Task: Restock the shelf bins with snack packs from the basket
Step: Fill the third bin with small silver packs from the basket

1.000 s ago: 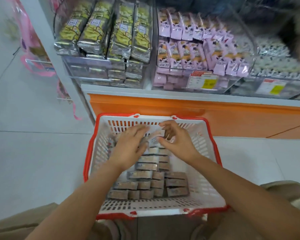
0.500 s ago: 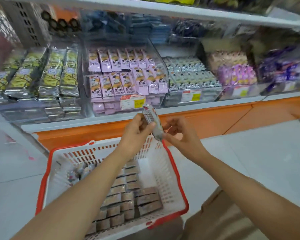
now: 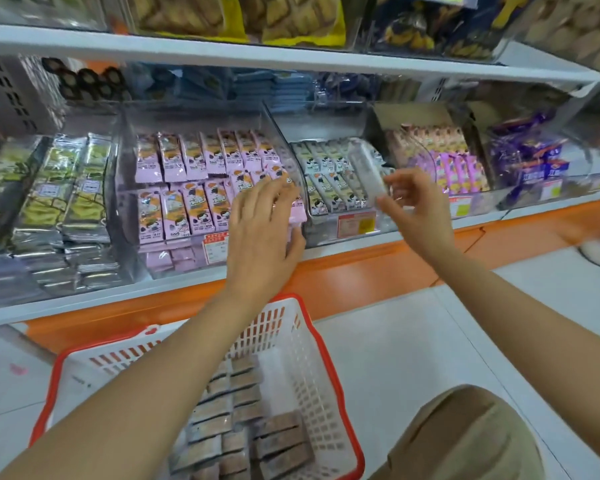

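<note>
Far left of the hands we see silver-and-green packs [image 3: 80,195] stacked in a clear bin. Our left hand [image 3: 264,233] lies with its fingers stretched out on the pink packs [image 3: 187,188] of the next bin, gripping nothing. Below its forearm stands the red-rimmed basket [image 3: 305,368] — rows of brown snack packs [image 3: 246,417] lie inside. Between the two hands sits a bin of white packs [image 3: 329,188]. Our right hand [image 3: 420,209] pinches one pale snack pack [image 3: 366,168] — blurred, nearly upright, just above that bin. Right of this hand we see purple packs [image 3: 530,164].
</note>
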